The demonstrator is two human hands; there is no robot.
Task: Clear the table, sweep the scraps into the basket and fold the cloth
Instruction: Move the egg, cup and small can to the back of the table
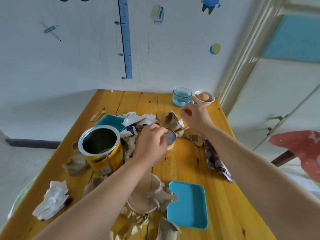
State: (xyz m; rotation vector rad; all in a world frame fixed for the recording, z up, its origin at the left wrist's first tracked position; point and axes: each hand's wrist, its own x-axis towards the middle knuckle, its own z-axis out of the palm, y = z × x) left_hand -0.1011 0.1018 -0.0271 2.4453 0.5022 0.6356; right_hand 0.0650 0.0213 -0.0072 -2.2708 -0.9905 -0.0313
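One small tin [170, 139] sits near the middle of the surface [187, 163], and our left hand [150, 142] has its grip closed around the tin's near side, fingers curled over the silver top rim; it looks stiff and light, likely empty or nearly so, with smooth metal that could slip, so we judge the safest hold is across the body rather than by the thin lid edge, which may be sharp. Our right hand [195, 116] hovers just beyond it with fingers loosely curled and nothing clearly held; whether it pinches some tiny scrap we cannot tell. Around the tin lie the scraps: torn brown paper [173, 121] and crumpled white paper [138, 118] heaped over a teal tray [108, 121], all soft, weightless stuff that we would gather by bunching or sweep with the flat of a hand. To the left stands a large yellow can [102, 149], open and upright, rigid and best lifted by its wall. The patterned cloth [216, 158] lies crumpled along the right edge, limp, to be taken by its corners for folding. Nearer us rest a clear round lid [140, 194] under more brown paper, a second teal tray [188, 205], and a white paper wad [53, 200]. At the far corner a glass cup [182, 97] and a bowl holding an egg [203, 97] call for gentle handling. No basket shows in view
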